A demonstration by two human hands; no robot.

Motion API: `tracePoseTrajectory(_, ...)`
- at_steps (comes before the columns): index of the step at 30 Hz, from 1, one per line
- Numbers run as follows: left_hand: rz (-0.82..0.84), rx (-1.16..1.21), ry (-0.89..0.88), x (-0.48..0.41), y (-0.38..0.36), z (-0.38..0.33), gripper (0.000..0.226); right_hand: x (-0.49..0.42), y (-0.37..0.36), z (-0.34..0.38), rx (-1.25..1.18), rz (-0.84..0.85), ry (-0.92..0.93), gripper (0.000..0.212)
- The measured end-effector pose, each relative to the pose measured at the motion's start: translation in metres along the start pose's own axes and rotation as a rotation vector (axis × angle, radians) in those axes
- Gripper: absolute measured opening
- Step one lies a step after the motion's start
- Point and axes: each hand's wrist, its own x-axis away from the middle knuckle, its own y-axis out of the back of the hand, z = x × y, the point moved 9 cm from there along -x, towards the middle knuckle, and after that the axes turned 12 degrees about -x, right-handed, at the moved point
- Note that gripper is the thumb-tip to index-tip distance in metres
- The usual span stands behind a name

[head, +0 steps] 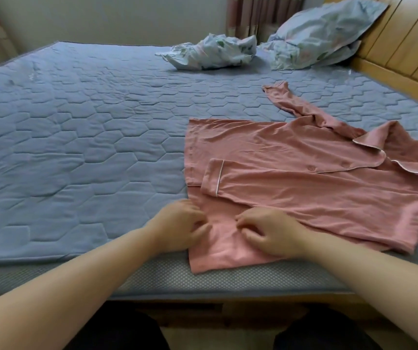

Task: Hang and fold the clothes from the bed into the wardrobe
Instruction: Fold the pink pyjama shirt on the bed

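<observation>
A pink button-up pyjama shirt (291,183) with white piping lies flat on the blue quilted bed (76,147), its collar to the right and hem to the left. One sleeve is folded across the front; the other stretches toward the far side. My left hand (180,224) pinches the shirt's near hem corner with curled fingers. Just to its right, my right hand (268,232) grips the fabric of the near edge, fingers curled into the cloth. The shirt's near corner hangs slightly over the mattress edge.
A crumpled pale floral cloth (210,53) lies at the far side of the bed. A pillow (319,34) in matching fabric leans on the wooden headboard (405,41) at the right. A curtain hangs behind.
</observation>
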Motion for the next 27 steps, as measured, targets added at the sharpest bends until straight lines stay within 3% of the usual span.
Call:
tracePoseTrajectory(2, -0.253, 0.014, 0.060, -0.019, 0.025, 0.005, 0.035, -0.006, 0.051, 0.000, 0.051, -0.390, 0.070, 0.033)
tracePoseTrajectory(4, -0.329, -0.028, 0.120, -0.047, 0.026, 0.003, 0.022, -0.022, 0.081, -0.035, 0.177, -0.534, -0.116, 0.032)
tracePoseTrajectory(7, -0.141, -0.039, 0.267, -0.101, -0.005, 0.005, 0.045, -0.032, 0.083, -0.120, 0.257, -0.283, -0.606, 0.052)
tracePoseTrajectory(9, -0.007, -0.050, 0.366, -0.131, -0.028, 0.009, 0.051, -0.021, 0.064, -0.158, 0.279, -0.055, -0.749, 0.063)
tracePoseTrajectory(11, 0.100, -0.045, 0.412, -0.159, -0.049, 0.010, 0.054, -0.011, 0.042, -0.175, 0.300, 0.032, -0.750, 0.066)
tracePoseTrajectory(16, 0.191, -0.008, 0.432, -0.219, -0.079, 0.018, 0.056, -0.015, 0.034, -0.188, 0.259, -0.013, -0.724, 0.069)
tracePoseTrajectory(19, 0.127, -0.037, 0.487, -0.219, -0.100, 0.026, 0.059, -0.031, 0.052, -0.193, 0.164, 0.105, -0.776, 0.065)
tracePoseTrajectory(23, 0.015, -0.062, 0.508, -0.223, -0.109, 0.030, 0.062, -0.057, 0.086, -0.198, 0.014, 0.293, -0.789, 0.045)
tracePoseTrajectory(25, -0.016, -0.068, 0.501, -0.224, -0.109, 0.030, 0.062, -0.073, 0.120, -0.202, 0.069, 0.061, -0.749, 0.038)
tracePoseTrajectory(27, -0.032, -0.077, 0.505, -0.224, -0.111, 0.031, 0.063, -0.074, 0.155, -0.213, 0.318, -0.278, -0.719, 0.041)
